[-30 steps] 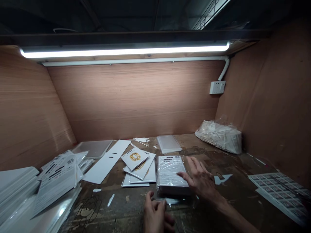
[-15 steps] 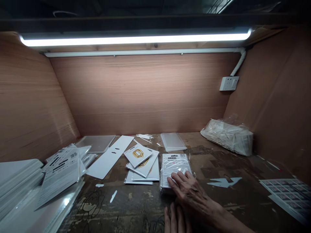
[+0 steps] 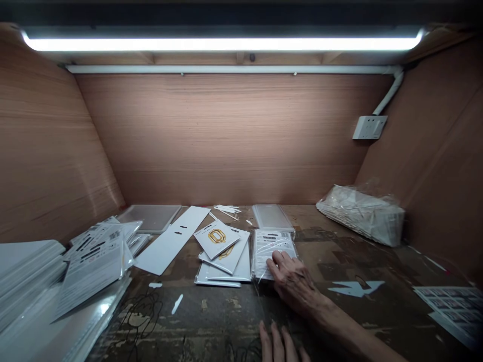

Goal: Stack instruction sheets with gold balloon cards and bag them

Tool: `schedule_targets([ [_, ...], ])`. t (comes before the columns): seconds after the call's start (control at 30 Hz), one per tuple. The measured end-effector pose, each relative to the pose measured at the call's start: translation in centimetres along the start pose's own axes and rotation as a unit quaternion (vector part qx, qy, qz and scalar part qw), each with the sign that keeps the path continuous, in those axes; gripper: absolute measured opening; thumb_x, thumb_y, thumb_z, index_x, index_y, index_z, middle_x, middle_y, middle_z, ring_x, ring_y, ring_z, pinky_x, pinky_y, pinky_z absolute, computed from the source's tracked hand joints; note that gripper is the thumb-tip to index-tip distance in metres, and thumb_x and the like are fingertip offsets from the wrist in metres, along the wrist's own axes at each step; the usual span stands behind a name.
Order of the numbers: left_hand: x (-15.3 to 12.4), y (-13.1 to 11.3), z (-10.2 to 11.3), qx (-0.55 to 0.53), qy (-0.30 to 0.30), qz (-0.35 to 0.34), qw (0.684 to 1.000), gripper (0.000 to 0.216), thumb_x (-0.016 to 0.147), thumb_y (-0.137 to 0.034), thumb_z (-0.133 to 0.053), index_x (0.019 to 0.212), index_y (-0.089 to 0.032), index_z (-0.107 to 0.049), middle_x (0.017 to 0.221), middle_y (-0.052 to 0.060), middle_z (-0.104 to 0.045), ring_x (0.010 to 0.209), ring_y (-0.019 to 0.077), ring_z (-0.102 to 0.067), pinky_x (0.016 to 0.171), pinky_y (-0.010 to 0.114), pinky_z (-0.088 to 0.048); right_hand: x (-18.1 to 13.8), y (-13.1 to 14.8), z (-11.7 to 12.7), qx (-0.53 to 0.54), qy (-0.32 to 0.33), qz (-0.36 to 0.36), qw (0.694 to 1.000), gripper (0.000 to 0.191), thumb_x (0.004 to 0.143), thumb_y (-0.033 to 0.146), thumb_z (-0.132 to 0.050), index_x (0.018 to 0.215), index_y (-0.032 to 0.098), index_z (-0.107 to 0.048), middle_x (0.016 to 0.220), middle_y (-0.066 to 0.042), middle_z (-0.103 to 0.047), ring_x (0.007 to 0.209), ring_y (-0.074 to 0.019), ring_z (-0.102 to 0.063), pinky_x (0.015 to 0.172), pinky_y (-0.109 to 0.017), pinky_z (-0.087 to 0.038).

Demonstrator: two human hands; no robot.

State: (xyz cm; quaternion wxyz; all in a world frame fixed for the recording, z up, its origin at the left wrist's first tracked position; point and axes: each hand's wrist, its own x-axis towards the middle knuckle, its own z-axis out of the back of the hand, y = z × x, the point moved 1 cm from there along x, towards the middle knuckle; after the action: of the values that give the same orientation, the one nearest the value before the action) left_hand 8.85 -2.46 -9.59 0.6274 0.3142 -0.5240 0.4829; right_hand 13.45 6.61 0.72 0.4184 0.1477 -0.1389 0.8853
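Observation:
My right hand [image 3: 293, 281] lies flat on the near end of a plastic-wrapped pack of white printed cards [image 3: 272, 243] on the worn dark table [image 3: 211, 322]. Its fingers spread over the wrap without closing round it. Only the fingertips of my left hand [image 3: 279, 345] show at the bottom edge, flat on the table and holding nothing. Just left of the pack lies a small pile of white cards with a gold ring shape [image 3: 218, 236] on top.
A long white card strip [image 3: 171, 242] and a clear tray [image 3: 151, 218] lie left of centre. Heaps of white printed packs [image 3: 90, 261] fill the left side. A clear stack [image 3: 272, 216], a bagged white bundle [image 3: 362, 212] and label sheets [image 3: 451, 307] sit right. Wooden walls enclose three sides.
The wrapped pack slid away from me under my right hand, which moved from its side onto its top. My left hand let go of the wrap and dropped to the bottom edge.

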Motion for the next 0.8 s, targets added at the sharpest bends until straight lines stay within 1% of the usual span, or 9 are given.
schedule_targets([
  [0.03, 1.8, 0.1, 0.5, -0.006, -0.003, -0.025, 1.0, 0.021, 0.072, -0.005, -0.032, 0.065, -0.013, -0.049, 0.06, 0.009, -0.059, 0.07, 0.0251, -0.057, 0.081, 0.049, -0.031, -0.2, -0.1, 0.3, 0.003, 0.004, 0.006, 1.0, 0.017, 0.065, 0.007, -0.046, 0.078, 0.017, -0.049, 0.08, -0.005, -0.046, 0.072, -0.0181, -0.036, 0.059, -0.029, -0.025],
  [0.13, 6.1, 0.0, 1.5, -0.004, 0.043, -0.116, 0.992, 0.035, 0.077, -0.013, -0.02, 0.073, -0.008, -0.054, 0.066, 0.016, -0.059, 0.071, 0.0282, -0.057, 0.076, 0.044, -0.035, -1.0, -0.6, 1.2, 0.021, 0.02, 0.039, 0.999, 0.024, 0.067, 0.008, -0.046, 0.089, 0.017, -0.047, 0.085, -0.004, -0.046, 0.076, -0.0172, -0.037, 0.066, -0.029, -0.028],
  [0.2, 7.1, -0.3, 1.3, -0.006, 0.016, -0.128, 0.992, 0.034, 0.076, -0.01, -0.019, 0.071, -0.006, -0.052, 0.063, 0.016, -0.058, 0.071, 0.0282, -0.057, 0.074, 0.043, -0.037, -1.5, -1.0, 1.7, 0.026, 0.028, 0.054, 0.998, 0.025, 0.068, 0.005, -0.043, 0.09, 0.016, -0.046, 0.084, -0.004, -0.045, 0.075, -0.0168, -0.036, 0.066, -0.029, -0.027],
  [0.27, 6.4, -0.9, 0.5, -0.007, 0.01, -0.099, 0.995, 0.03, 0.074, -0.005, -0.021, 0.071, -0.006, -0.052, 0.068, 0.014, -0.06, 0.076, 0.0273, -0.056, 0.075, 0.042, -0.037, -1.8, -1.6, 1.8, 0.023, 0.024, 0.063, 0.997, 0.023, 0.066, 0.002, -0.042, 0.084, 0.016, -0.046, 0.08, -0.004, -0.044, 0.071, -0.0162, -0.035, 0.064, -0.029, -0.026],
  [0.37, 3.5, -1.6, -0.9, -0.001, 0.042, -0.036, 0.998, 0.028, 0.074, -0.003, -0.025, 0.076, -0.008, -0.052, 0.08, 0.01, -0.061, 0.087, 0.0245, -0.054, 0.083, 0.043, -0.033, -2.2, -2.1, 1.3, 0.024, 0.001, 0.067, 0.997, 0.018, 0.066, 0.0, -0.042, 0.075, 0.015, -0.046, 0.074, -0.002, -0.043, 0.066, -0.0147, -0.034, 0.062, -0.028, -0.025],
  [0.43, 1.6, -1.7, -1.5, 0.003, 0.027, -0.022, 0.999, 0.023, 0.074, -0.003, -0.03, 0.074, -0.01, -0.052, 0.079, 0.008, -0.062, 0.093, 0.0232, -0.051, 0.089, 0.046, -0.027, -2.3, -2.3, 0.8, 0.029, -0.016, 0.049, 0.998, 0.014, 0.067, 0.002, -0.044, 0.069, 0.016, -0.045, 0.071, -0.002, -0.044, 0.064, -0.0141, -0.033, 0.06, -0.027, -0.023],
  [0.53, -0.1, -1.6, -1.7, 0.019, 0.064, -0.044, 0.997, 0.014, 0.072, -0.009, -0.039, 0.076, -0.011, -0.052, 0.082, 0.008, -0.061, 0.107, 0.0263, -0.04, 0.092, 0.051, -0.022, -2.0, -2.2, -0.1, 0.021, -0.038, -0.014, 0.999, 0.01, 0.068, 0.006, -0.047, 0.066, 0.015, -0.045, 0.069, -0.003, -0.044, 0.064, -0.0153, -0.034, 0.057, -0.028, -0.02],
  [0.63, -0.3, -1.3, -1.3, 0.021, 0.099, -0.073, 0.992, 0.016, 0.072, -0.012, -0.04, 0.081, -0.011, -0.053, 0.087, 0.008, -0.06, 0.113, 0.0289, -0.031, 0.091, 0.054, -0.022, -1.4, -2.0, -0.5, -0.001, -0.039, -0.064, 0.997, 0.009, 0.07, 0.006, -0.044, 0.068, 0.015, -0.046, 0.069, -0.004, -0.045, 0.065, -0.0173, -0.034, 0.055, -0.029, -0.018],
  [0.8, 0.1, -1.4, -1.3, 0.021, 0.108, -0.088, 0.99, 0.017, 0.072, -0.015, -0.041, 0.084, -0.012, -0.052, 0.088, 0.008, -0.06, 0.109, 0.0305, -0.036, 0.088, 0.056, -0.022, -1.3, -1.6, 0.2, -0.039, -0.014, -0.043, 0.998, 0.005, 0.07, 0.011, -0.046, 0.069, 0.016, -0.048, 0.069, -0.005, -0.046, 0.064, -0.018, -0.034, 0.055, -0.03, -0.017],
])
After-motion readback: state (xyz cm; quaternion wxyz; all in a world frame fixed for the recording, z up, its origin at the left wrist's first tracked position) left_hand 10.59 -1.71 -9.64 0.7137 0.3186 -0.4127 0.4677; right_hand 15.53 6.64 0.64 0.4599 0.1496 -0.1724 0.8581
